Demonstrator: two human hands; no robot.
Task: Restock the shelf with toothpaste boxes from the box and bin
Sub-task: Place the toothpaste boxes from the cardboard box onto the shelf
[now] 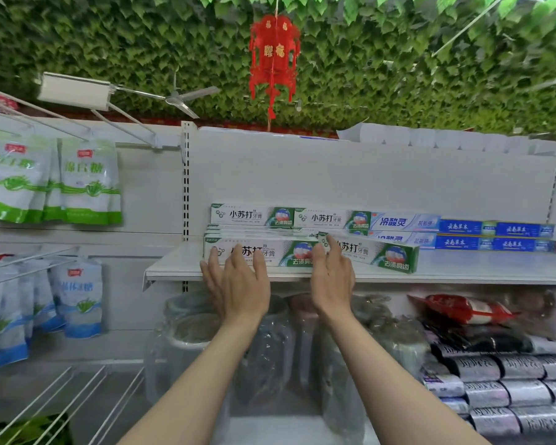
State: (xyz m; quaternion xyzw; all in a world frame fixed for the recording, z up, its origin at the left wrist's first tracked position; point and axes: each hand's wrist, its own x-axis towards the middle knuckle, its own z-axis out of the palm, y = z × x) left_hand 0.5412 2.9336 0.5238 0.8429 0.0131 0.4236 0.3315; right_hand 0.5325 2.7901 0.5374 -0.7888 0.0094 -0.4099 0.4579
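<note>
So both hands, left point(238, 277) and right point(333, 277), lie flat-fingered against green boxes point(257, 252) at the shelf point(463, 268) front. Light, stiff cardboard, probably easy to crush; I'd grab the long sides.

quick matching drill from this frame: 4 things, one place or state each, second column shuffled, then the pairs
Things:
1. left hand
2. right hand
3. red lantern
4. blue toothpaste boxes

Places or states:
A. hangs from the leafy ceiling
B. stacked at the right end of the shelf
C. fingers straight on the front left green toothpaste box
D. fingers on the tilted green toothpaste box

Pairs: 1-C, 2-D, 3-A, 4-B
</note>
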